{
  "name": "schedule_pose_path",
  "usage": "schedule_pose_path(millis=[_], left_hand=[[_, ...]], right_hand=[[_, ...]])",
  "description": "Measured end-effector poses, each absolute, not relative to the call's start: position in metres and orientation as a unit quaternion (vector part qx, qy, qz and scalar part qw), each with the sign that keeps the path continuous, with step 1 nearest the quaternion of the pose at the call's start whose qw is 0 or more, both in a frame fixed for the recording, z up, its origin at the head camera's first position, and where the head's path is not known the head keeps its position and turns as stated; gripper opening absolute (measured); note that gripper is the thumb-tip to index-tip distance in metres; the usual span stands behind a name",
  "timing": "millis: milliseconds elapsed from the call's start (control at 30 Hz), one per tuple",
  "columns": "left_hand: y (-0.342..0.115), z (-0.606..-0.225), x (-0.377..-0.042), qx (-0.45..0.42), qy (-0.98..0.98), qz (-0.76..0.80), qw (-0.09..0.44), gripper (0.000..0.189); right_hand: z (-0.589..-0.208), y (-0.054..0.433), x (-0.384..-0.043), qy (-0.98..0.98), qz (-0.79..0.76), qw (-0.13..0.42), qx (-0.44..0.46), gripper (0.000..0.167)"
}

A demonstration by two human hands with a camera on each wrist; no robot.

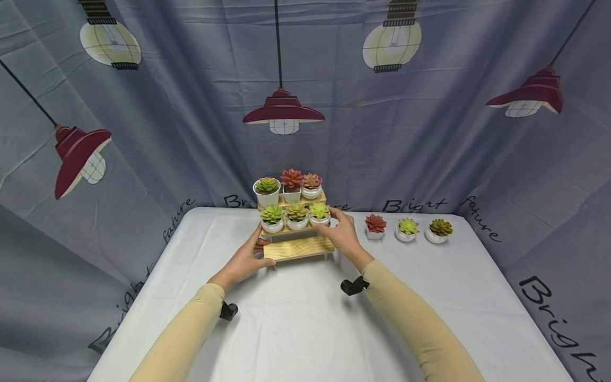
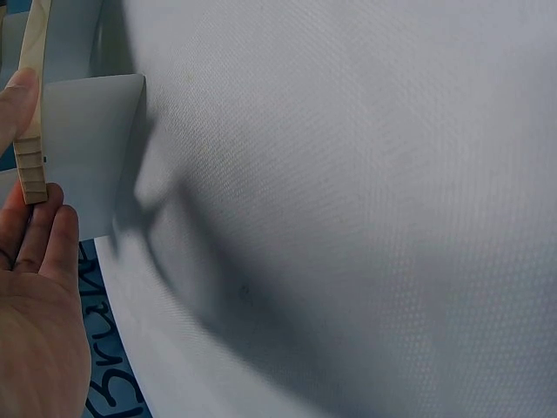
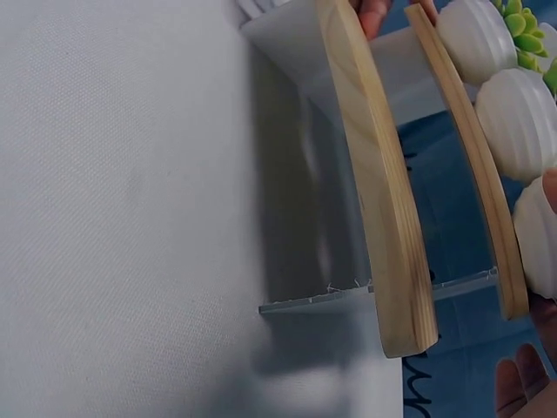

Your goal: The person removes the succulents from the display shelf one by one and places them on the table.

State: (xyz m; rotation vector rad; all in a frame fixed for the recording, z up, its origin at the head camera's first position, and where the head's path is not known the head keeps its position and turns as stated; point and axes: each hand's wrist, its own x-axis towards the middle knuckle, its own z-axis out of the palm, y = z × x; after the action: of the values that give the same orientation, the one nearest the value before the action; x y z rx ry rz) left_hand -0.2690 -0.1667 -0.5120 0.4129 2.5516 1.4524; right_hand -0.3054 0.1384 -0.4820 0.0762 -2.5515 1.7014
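Observation:
A three-tier wooden stand [image 1: 298,248] with clear side panels stands toward the table's back, its lowest shelf bare. My left hand [image 1: 242,261] holds that shelf's left end, thumb on the front edge and fingers at the end. My right hand [image 1: 346,236] pinches the rightmost white pot [image 3: 536,239] on the middle shelf, thumb at its front. A light green succulent [image 1: 319,210] grows from this pot. Beside it on the same shelf sit a yellow-green succulent [image 1: 296,211] and a bright green one [image 1: 272,214]. The top shelf carries a green succulent [image 1: 267,185] and two reddish ones [image 1: 291,179].
To the right of the stand, a red succulent [image 1: 375,223], a yellow-green one [image 1: 408,226] and a dark green one [image 1: 440,227] stand in a row in white pots. A white cloth [image 1: 296,329] covers the table. Behind hangs a grey-blue curtain [image 1: 205,106] printed with lamps.

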Motion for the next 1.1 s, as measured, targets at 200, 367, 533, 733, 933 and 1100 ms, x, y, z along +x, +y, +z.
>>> schedule_pose_path(millis=[200,367,533,733,933,1100], left_hand=[[-0.167,-0.511,-0.270,0.144,0.859,0.484,0.082,0.119],[-0.167,-0.511,-0.271,0.151,0.857,0.486,0.079,0.119],[-0.167,-0.511,-0.271,0.150,0.858,0.485,0.080,0.119],[-0.166,-0.510,-0.271,0.151,0.857,0.487,0.079,0.119],[-0.166,-0.510,-0.270,0.147,0.857,0.487,0.082,0.118],[-0.167,-0.510,-0.269,0.144,0.857,0.488,0.083,0.119]], right_hand=[[-0.484,0.144,-0.304,-0.836,0.548,0.032,0.016,0.087],[-0.481,0.151,-0.300,-0.842,0.537,0.040,0.015,0.084],[-0.480,0.162,-0.296,-0.841,0.539,0.046,0.011,0.083],[-0.481,0.180,-0.290,-0.848,0.528,0.051,0.010,0.081],[-0.483,0.198,-0.281,-0.858,0.510,0.055,0.001,0.081],[-0.484,0.208,-0.275,-0.858,0.512,0.050,-0.008,0.081]])
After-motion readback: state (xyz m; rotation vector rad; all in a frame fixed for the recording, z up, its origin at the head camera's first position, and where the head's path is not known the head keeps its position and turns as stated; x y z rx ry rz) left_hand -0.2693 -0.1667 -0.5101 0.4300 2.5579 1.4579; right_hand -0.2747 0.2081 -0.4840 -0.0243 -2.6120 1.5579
